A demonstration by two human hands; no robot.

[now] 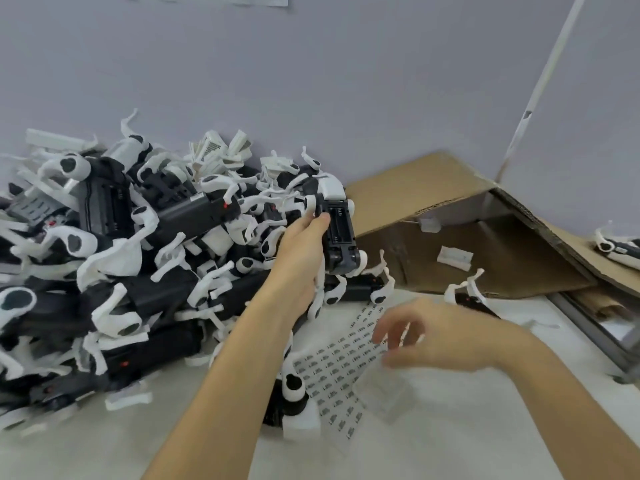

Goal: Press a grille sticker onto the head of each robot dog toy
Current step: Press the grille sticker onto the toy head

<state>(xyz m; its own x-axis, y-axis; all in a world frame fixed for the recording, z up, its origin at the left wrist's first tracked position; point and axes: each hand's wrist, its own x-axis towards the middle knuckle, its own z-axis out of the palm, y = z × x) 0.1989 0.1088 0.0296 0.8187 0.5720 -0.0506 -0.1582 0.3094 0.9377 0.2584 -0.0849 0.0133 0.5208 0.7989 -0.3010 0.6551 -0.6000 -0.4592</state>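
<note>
Head view: the left hand [300,251] reaches far across the white tabletop [450,438] and grips a black-and-white plastic robot dog toy [337,230], thumb laid on its dark underside, fingers wrapped behind. The toy is held belly toward the camera, its white head end pointing away toward the grey wall [346,81], at the right edge of a big heap of black-and-white robot dog toys [138,244] that fills the left half of the table.

The right hand [440,336] is blurred; its fingers are spread and loosely curled, holding nothing that can be made out. It hovers over the right part of a white sheet of small dark grille stickers [332,372], which lies flat on the tabletop near the middle, between the two forearms. Whether the fingertips touch the sheet cannot be told.

A flattened brown cardboard box [450,209] leans on the far right side, and another robot dog toy [616,249] lies at the right edge.
</note>
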